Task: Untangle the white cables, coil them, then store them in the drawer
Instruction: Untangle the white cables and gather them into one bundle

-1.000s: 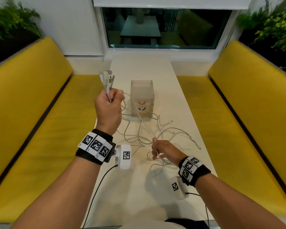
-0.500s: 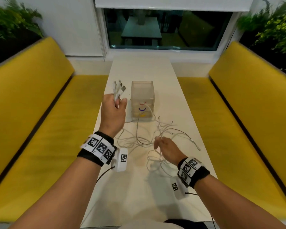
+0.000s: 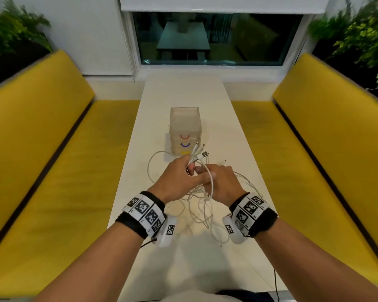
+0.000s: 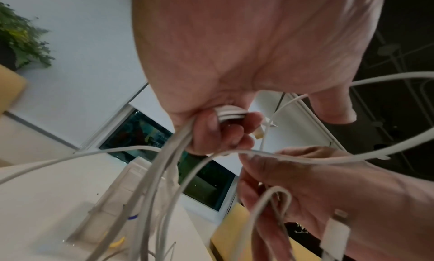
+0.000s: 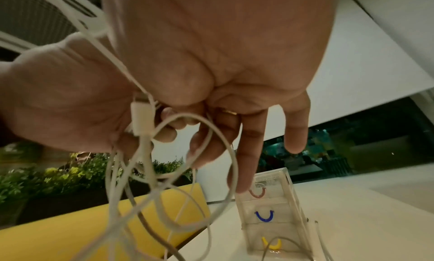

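Several tangled white cables (image 3: 202, 211) lie on the white table (image 3: 183, 264) and hang from both hands. My left hand (image 3: 183, 171) grips a bundle of cable ends, whose connectors (image 3: 200, 154) stick out past its fingers. In the left wrist view the curled fingers (image 4: 218, 129) clamp the strands. My right hand (image 3: 222, 182) is right beside the left and pinches a cable loop (image 5: 187, 153) between thumb and fingers, two fingers stretched out. A connector (image 5: 139, 118) hangs by its palm. The translucent three-drawer box (image 3: 184, 127), with red, blue and yellow handles, stands just beyond, drawers closed.
Yellow benches (image 3: 59, 171) flank the narrow table on both sides. A dark window (image 3: 207, 38) closes the far end, with plants (image 3: 356, 35) in the corners. Cable loops (image 3: 155, 162) spread left of the box, and bare tabletop lies between my forearms.
My left hand came down and to the right with the cable ends, meeting the right hand. The right hand lifted off the table with a cable.
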The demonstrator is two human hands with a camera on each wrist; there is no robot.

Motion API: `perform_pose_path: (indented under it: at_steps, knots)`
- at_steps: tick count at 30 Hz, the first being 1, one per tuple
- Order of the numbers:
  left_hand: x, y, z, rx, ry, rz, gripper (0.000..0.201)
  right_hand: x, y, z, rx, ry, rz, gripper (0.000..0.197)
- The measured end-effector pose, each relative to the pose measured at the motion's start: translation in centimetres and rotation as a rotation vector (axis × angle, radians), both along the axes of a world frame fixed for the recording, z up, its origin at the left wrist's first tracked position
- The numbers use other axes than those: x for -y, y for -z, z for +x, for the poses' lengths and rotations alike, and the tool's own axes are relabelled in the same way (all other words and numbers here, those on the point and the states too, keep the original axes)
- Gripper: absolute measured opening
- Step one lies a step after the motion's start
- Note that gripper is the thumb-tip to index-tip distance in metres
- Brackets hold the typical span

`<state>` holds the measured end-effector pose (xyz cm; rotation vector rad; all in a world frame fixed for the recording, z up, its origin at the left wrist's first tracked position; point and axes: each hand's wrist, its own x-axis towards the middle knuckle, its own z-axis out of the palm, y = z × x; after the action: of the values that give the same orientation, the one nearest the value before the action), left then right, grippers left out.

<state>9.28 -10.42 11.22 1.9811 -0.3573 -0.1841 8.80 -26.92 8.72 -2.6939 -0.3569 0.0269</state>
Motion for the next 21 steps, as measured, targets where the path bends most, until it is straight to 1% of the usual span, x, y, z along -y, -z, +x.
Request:
perform_pose_path:
  at_steps: [2, 4, 6, 9, 12, 14, 16, 18, 21]
  knots:
    - [0.0, -0.4, -0.1, 0.042, -0.029, 0.006, 0.054, 0.2, 0.3, -0.2, 0.024, -0.003, -0.015, 0.025]
    - [0.3, -0.5, 0.0, 0.111, -0.097, 0.006, 0.046, -0.2, 0.1, -0.5, 0.007, -0.024, 0.027, 0.029]
    - [0.3, -0.4, 0.5, 0.155, -0.146, -0.040, 0.038, -0.9, 0.2, -0.7, -0.063, -0.045, 0.186, 0.029]
    - [-0.4, -1.0, 1.2, 0.159, -0.227, -0.123, 0.031, -1.1, 1.0, -0.9, -0.144, 0.008, 0.381, 0.032]
    - [-1.6, -2.2, 1.5, 0.213, -0.284, -0.206, 0.026, -0.3, 2.9, -1.4, -0.222, 0.054, 0.412, 0.037]
    - [-2.2, -2.8, 1.8, 0.233, -0.314, -0.269, 0.029, 0.3, 4.5, -1.5, -0.297, 0.043, 0.383, 0.035]
    - [-2.6, -3.0, 2.1, 0.227, -0.329, -0.312, 0.034, 0.6, 5.8, -1.7, -0.345, 0.034, 0.397, 0.028]
    - [-2.7, -2.9, 2.2, 0.219, -0.325, -0.308, 0.038, 0.6, 6.0, -1.7, -0.375, 0.059, 0.478, 0.023]
    - [-2.6, -2.6, 2.0, 0.211, -0.342, -0.308, 0.042, 0.6, 4.9, -1.3, -0.432, 0.094, 0.642, 0.026]
